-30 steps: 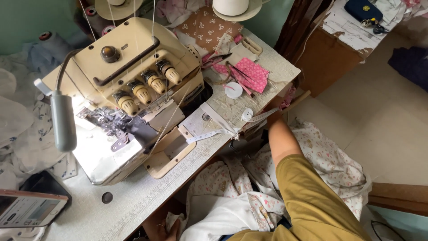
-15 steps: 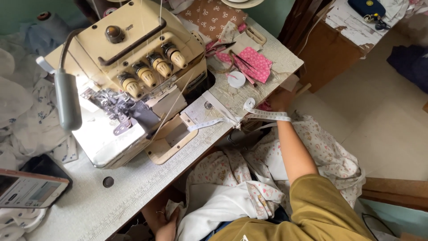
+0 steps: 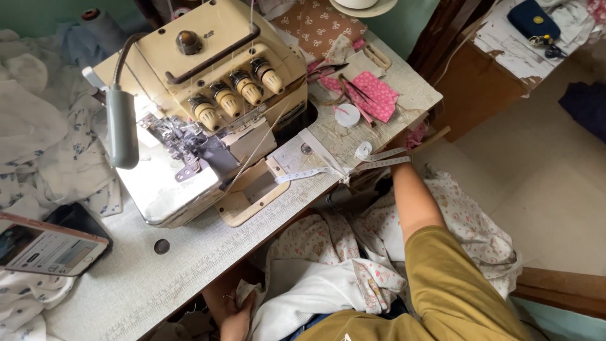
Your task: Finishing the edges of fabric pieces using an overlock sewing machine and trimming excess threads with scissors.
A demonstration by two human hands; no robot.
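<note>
My left hand is low in the view below the table's front edge, and its fingers grip the edge of the white and floral fabric piled in my lap. My right forearm, in a mustard sleeve, stretches over the fabric toward the table's right edge. My right hand is hidden under the table there, just below a white tape measure that hangs over the edge. A cream overlock sewing machine stands on the grey table.
A phone lies at the table's left on white cloth. A grey lamp hangs by the machine. Pink fabric with scissors and a round white disc lie at the back right. A wooden cabinet stands to the right.
My right arm has reached farther forward and its hand has slipped under the table edge by the tape measure. My left hand stays on the fabric.
</note>
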